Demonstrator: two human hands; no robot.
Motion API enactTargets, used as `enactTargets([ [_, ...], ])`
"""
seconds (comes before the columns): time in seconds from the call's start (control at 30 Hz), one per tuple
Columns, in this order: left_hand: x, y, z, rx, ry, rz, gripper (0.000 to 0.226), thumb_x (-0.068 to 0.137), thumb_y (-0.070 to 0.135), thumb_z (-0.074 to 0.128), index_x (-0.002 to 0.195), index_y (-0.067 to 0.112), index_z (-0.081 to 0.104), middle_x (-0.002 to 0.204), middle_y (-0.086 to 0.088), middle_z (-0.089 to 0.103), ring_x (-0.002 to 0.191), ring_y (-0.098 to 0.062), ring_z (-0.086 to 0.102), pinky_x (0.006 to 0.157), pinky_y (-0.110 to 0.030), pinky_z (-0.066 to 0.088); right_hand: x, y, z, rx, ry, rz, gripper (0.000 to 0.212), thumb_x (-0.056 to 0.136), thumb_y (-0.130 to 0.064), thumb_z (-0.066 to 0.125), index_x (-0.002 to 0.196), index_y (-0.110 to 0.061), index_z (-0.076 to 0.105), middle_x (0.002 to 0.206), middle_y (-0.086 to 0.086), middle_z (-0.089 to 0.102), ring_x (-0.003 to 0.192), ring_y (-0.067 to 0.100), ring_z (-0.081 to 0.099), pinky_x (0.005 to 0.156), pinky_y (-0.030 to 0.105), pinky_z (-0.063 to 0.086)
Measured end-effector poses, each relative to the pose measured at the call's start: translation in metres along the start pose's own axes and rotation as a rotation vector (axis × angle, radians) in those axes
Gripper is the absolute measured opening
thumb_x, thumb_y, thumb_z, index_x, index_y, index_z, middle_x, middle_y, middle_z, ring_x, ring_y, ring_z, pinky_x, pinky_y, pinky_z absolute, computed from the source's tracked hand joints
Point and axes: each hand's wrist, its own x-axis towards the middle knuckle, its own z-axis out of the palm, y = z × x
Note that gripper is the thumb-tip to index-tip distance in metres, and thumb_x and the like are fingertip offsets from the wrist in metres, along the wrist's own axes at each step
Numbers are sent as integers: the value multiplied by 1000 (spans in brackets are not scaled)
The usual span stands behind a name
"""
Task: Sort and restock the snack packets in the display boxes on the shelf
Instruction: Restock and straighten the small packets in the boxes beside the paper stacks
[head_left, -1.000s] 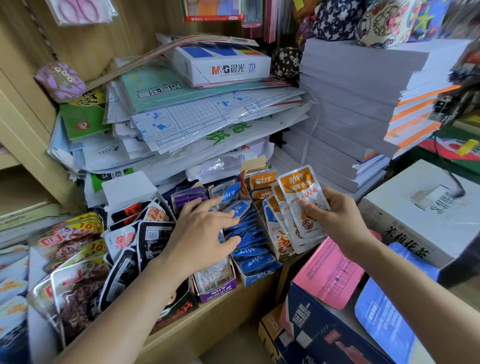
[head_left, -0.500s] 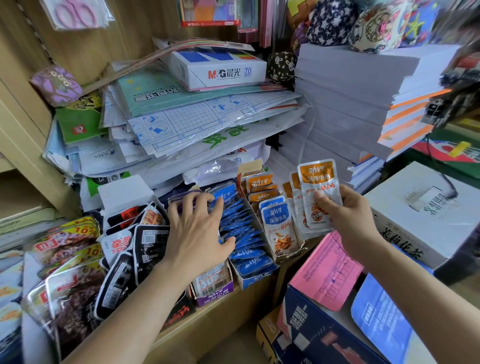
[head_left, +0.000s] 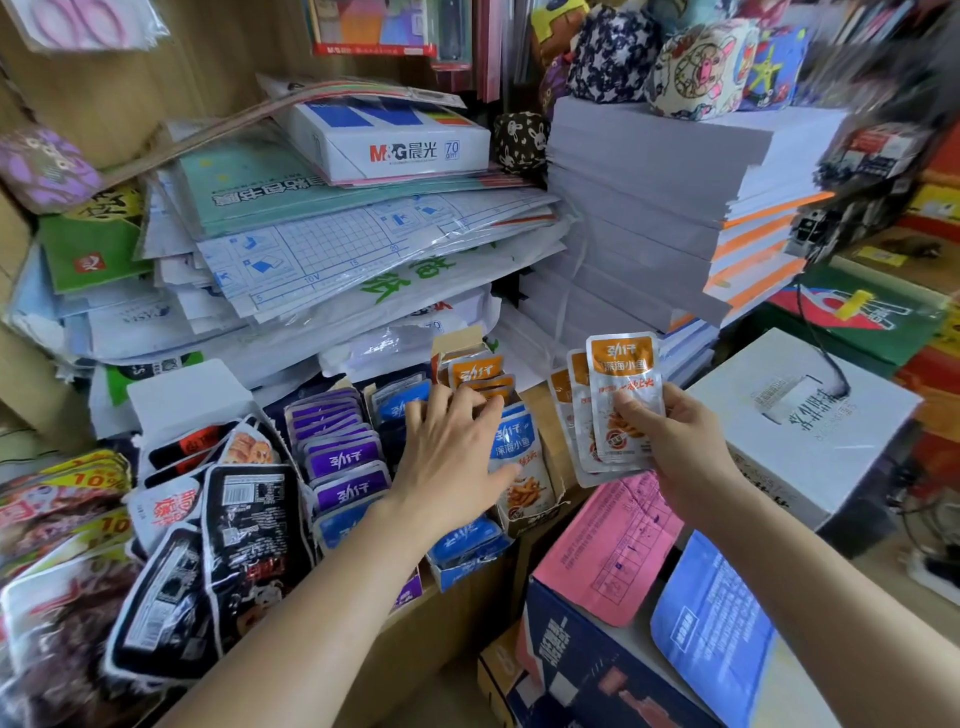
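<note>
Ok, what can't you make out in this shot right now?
All head view:
- Blue packets: the left hand covers most of the row, so the count is unknown.
- Orange packets in the right hand: they overlap, so the number is unclear.
- Orange box: its fill is hidden behind the left hand.
- Hanging items, top right: blurred.
- Yellow-red packets: cut off by the left edge.
</note>
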Motion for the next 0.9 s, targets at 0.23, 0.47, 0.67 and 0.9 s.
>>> enactTargets([
  [0.23,-7,0,-1,-342,123,19,19,79,37,83,94,30,73,110,16,65,109,-9,52,91,-30,25,3,0,-6,19,-10,3,18,95,-15,67,112,-8,68,104,14,77,95,33,75,83,50,60],
  [0.47,-42,0,-12,-433,-40,108,19,74,19,85,80,33,74,137,16,60,130,-5,43,104,-28,32,5,-1,-6,7,-55,-1,25,95,-15,67,118,-6,66,108,15,76,98,34,74,86,53,59],
  [0.67,-41,-3,-11,-344,-36,110,22,71,22,84,78,37,69,141,20,54,142,-11,32,108,-41,21,3,-3,-3,34,-100,-11,27,95,-14,66,120,-3,65,109,17,75,99,35,74,79,45,62],
  [0.9,-50,-6,-21,-452,183,105,8,85,28,77,90,28,71,94,15,76,77,-1,71,57,-31,60,2,-4,-2,66,-226,42,24,96,-9,64,120,-5,64,112,18,74,101,35,73,74,39,61],
])
